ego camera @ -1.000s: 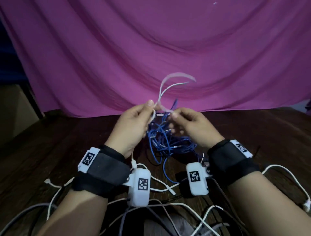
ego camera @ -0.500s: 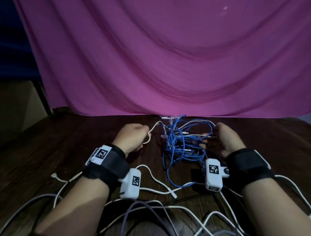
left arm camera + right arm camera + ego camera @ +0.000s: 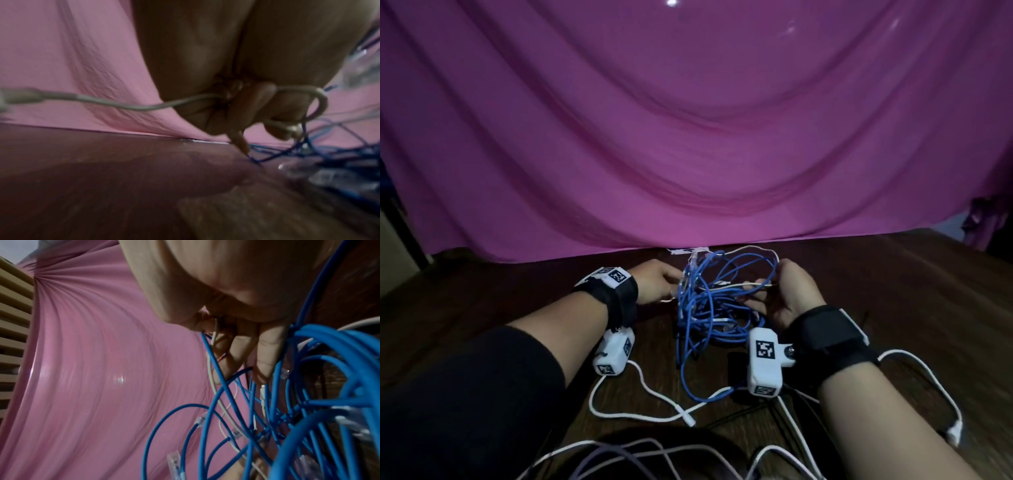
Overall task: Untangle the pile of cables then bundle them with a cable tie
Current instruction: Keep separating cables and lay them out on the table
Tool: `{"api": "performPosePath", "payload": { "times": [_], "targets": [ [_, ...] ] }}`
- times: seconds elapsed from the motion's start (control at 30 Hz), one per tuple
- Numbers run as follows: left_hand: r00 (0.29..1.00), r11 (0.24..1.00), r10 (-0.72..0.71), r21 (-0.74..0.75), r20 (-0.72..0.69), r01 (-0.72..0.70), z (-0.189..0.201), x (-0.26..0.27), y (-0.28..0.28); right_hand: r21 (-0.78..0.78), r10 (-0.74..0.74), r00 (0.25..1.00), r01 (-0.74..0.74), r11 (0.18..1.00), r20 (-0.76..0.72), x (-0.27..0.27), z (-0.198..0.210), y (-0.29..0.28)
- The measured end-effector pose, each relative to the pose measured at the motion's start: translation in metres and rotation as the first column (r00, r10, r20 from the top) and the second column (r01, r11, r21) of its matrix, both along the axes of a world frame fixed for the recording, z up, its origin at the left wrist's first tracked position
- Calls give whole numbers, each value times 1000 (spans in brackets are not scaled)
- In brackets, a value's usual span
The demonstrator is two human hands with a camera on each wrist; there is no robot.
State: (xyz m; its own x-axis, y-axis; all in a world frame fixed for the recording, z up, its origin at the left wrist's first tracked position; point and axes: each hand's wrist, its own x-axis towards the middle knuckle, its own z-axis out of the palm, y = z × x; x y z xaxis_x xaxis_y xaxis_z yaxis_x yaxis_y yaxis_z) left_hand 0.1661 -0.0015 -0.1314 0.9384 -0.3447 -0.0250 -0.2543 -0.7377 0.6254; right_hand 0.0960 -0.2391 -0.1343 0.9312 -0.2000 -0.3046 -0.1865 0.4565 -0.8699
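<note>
A tangle of blue cables (image 3: 717, 301) lies on the dark wooden table (image 3: 482, 308) near the curtain, with a thin white cable (image 3: 736, 284) threaded through it. My left hand (image 3: 659, 284) is at the tangle's left edge. In the left wrist view its curled fingers (image 3: 255, 104) grip a loop of white cable (image 3: 144, 108). At the tangle's right edge, my right hand (image 3: 774, 291) has its fingers (image 3: 265, 353) curled among blue strands (image 3: 218, 374), and it holds a blue strand and a white strand (image 3: 213, 335).
A pink curtain (image 3: 688, 137) hangs right behind the tangle. Small white strips (image 3: 685, 252) lie at its foot. White camera leads (image 3: 640, 383) trail over the near table, and one ends in a plug (image 3: 954, 434) at the right. Bare wood lies to both sides.
Both hands came down from holding a white loop in the air to the table. They moved apart to either side of the tangle, which now lies spread wider.
</note>
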Motion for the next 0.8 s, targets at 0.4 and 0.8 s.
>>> {"api": "performPosePath", "payload": {
  "times": [0.4, 0.8],
  "targets": [
    [945, 962, -234, 195, 228, 191, -7, 15, -13, 44, 5, 1000, -6, 999, 22, 1, 2, 11],
    [844, 996, 67, -91, 532, -22, 13, 5, 19, 27, -155, 983, 154, 988, 96, -2, 9, 10]
  ]
}}
